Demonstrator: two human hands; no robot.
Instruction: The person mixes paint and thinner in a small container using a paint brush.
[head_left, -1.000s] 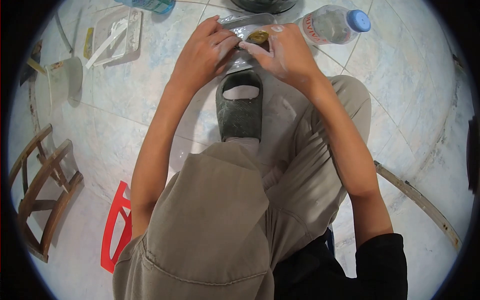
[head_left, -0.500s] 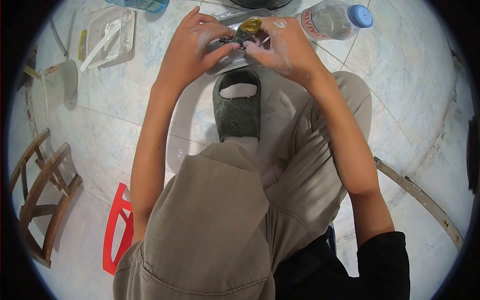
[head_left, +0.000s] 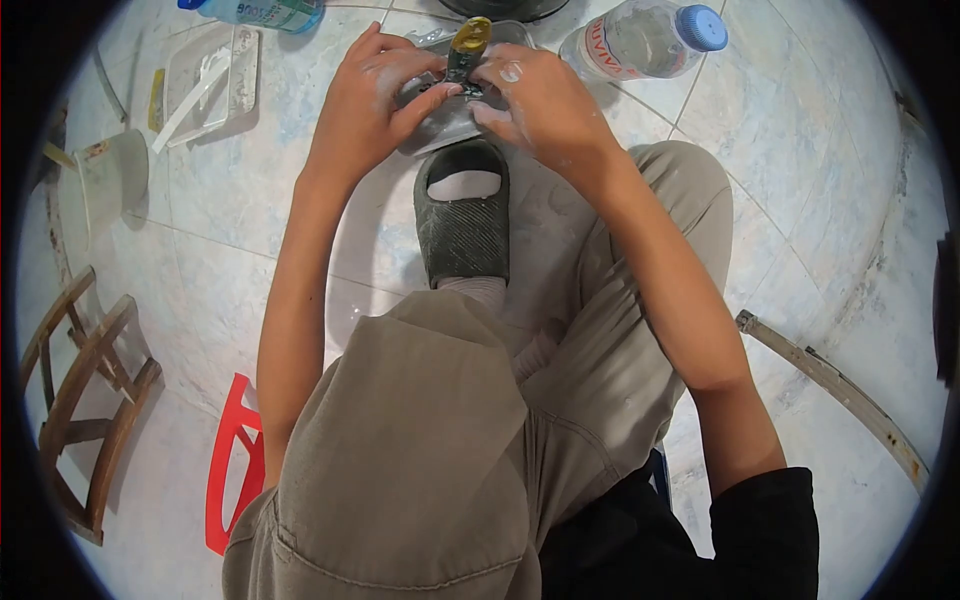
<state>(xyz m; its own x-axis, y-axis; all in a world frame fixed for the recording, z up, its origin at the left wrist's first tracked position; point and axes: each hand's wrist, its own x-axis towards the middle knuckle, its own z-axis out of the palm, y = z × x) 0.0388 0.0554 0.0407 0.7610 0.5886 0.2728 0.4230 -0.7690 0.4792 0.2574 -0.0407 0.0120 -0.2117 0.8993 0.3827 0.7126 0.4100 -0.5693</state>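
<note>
Between my hands stands a small dark green object with a golden-yellow top (head_left: pixel 464 55), upright, its exact kind unclear. My left hand (head_left: pixel 378 95) is closed on its lower part, thumb and fingertips meeting at the dark base. From the other side my right hand (head_left: pixel 530 95) has its fingertips bent against the stem, with the thumb slightly apart below. White residue coats the fingers and backs of both hands. Under them lies a clear plastic tray (head_left: pixel 445 132), partly hidden by the hands. My slippered foot (head_left: pixel 462 215) rests just below the tray.
A clear bottle with a blue cap (head_left: pixel 640 42) lies at the upper right. At upper left are a plastic container (head_left: pixel 247 75) with a white strip (head_left: pixel 190 105) and a blue-green bottle (head_left: pixel 275 12). A wooden frame (head_left: pixel 95 400) and red plastic piece (head_left: pixel 228 465) lie left.
The yellow-topped object has swung from leaning right to upright. My right hand has shifted left and its thumb has moved off the base. The view has moved slightly.
</note>
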